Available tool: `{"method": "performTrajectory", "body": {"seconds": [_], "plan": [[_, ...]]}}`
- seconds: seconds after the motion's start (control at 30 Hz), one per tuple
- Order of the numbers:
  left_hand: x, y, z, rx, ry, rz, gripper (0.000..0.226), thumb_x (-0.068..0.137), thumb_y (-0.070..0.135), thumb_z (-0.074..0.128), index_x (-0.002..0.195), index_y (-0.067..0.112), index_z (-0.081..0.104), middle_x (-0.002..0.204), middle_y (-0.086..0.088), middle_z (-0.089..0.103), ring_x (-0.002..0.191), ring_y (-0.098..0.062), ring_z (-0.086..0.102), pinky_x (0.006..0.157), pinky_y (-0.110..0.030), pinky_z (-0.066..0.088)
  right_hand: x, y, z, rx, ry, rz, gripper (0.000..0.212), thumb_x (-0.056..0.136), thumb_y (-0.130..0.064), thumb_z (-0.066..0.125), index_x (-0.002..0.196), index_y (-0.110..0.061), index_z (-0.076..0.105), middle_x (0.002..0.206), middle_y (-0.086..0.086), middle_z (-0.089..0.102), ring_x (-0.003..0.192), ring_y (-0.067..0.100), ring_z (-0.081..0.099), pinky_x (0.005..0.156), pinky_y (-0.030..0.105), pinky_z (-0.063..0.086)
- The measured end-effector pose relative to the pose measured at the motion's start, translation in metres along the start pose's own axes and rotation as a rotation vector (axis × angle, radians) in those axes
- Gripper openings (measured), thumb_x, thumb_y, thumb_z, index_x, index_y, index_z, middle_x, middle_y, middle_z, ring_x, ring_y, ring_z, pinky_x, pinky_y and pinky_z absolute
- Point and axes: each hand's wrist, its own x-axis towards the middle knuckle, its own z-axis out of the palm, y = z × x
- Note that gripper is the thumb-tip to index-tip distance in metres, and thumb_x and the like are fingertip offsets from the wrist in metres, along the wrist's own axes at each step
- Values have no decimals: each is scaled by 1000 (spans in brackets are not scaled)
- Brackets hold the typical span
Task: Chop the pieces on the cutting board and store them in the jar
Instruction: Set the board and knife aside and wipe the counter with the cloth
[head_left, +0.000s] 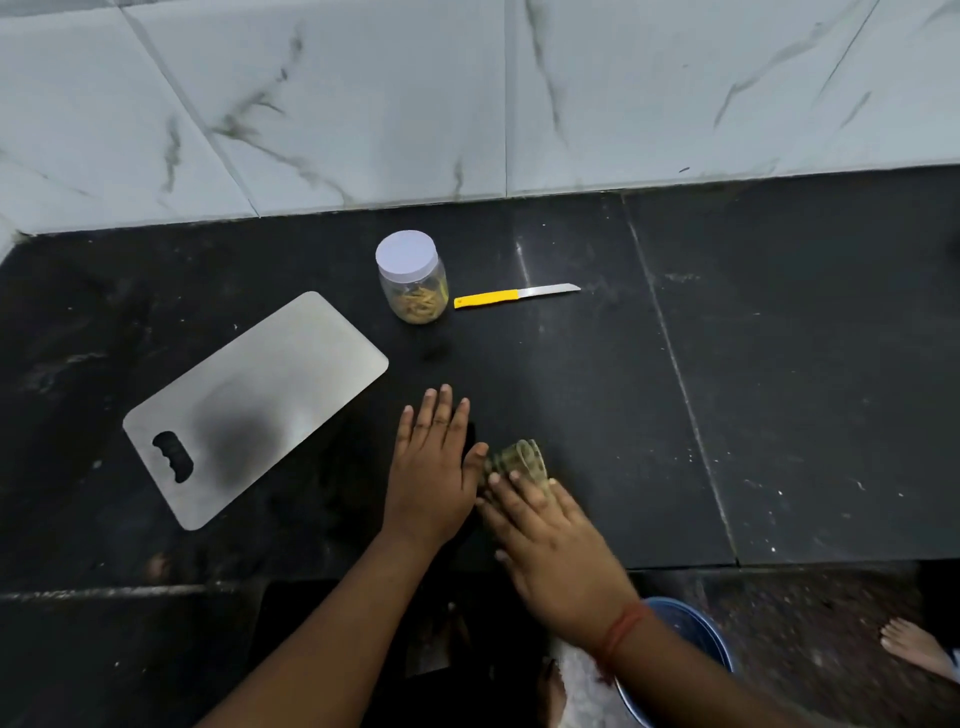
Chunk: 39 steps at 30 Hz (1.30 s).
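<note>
A bare steel cutting board (270, 395) lies tilted on the black counter at the left, with nothing on it. Behind it stands a clear jar (413, 278) with a white lid on, holding yellowish chopped pieces. A knife (514, 296) with a yellow handle lies just right of the jar, blade pointing right. My left hand (434, 467) rests flat on the counter, fingers spread. My right hand (550, 545) presses on a greenish, scrubber-like wad (517, 460) against the counter, right beside my left thumb.
A white marble-tiled wall (467, 104) rises behind the counter. The counter's front edge (104, 590) runs along the bottom. Below it sits a blue bucket (696, 639) at the lower right, and a bare foot (914, 649) shows at the far right.
</note>
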Motion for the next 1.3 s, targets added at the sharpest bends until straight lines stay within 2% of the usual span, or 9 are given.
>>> {"method": "performTrajectory", "body": {"seconds": [0.17,0.3,0.43,0.57,0.7,0.83,0.97,1.1,1.3], "plan": [[-11,14,3,26,-23,-32,69,104,52,9,154,12,36,164,-10,24,154,-24,14,125,-45,7,-17,30,-11,35,19,396,58,96,-38,37,153,-28,30,162,0,21,150,24,16,118,51,21],[-18,28,7,37,-47,-24,72,103,55,5,155,13,34,164,-10,23,154,-24,12,125,-45,7,-37,36,-7,-4,17,61,58,94,-37,42,151,-29,33,161,-2,23,149,21,19,116,49,25],[-25,33,9,65,-63,-29,66,104,51,15,155,14,33,164,-9,23,154,-24,12,125,-43,5,-45,60,-12,-1,50,441,58,96,-40,35,152,-28,31,162,0,20,149,24,18,117,51,23],[-27,34,10,69,-71,-39,66,104,51,15,153,12,37,163,-12,27,153,-26,17,124,-44,7,-43,45,-5,-21,25,35,57,96,-40,39,152,-30,32,161,-2,22,150,22,17,117,50,23],[-28,27,10,68,-58,-70,70,104,54,7,155,14,32,165,-9,21,155,-23,10,125,-43,4,-20,59,-14,9,57,405,58,97,-40,38,153,-27,30,161,2,22,149,27,18,115,54,25],[-26,22,11,56,-52,-82,74,103,56,2,156,14,31,165,-9,19,155,-21,8,125,-44,5,-5,44,-7,-31,43,4,57,98,-41,37,152,-28,31,162,-1,21,150,24,15,118,50,22],[-15,21,5,30,-32,-84,70,103,55,7,157,15,28,166,-8,17,155,-21,4,126,-43,3,40,63,-16,23,66,447,57,98,-41,38,152,-26,31,161,2,22,149,26,18,116,53,24],[4,8,5,20,-18,-55,75,103,56,4,154,13,36,164,-11,24,154,-24,13,125,-45,7,78,55,-9,-72,27,-23,56,99,-42,36,152,-27,32,162,0,22,149,23,18,118,49,23],[35,-6,4,10,-49,-31,71,102,54,8,157,14,29,166,-9,18,155,-22,7,126,-45,5,139,63,-17,-19,22,236,57,99,-42,33,153,-25,29,162,0,20,149,24,15,118,50,21]]}}
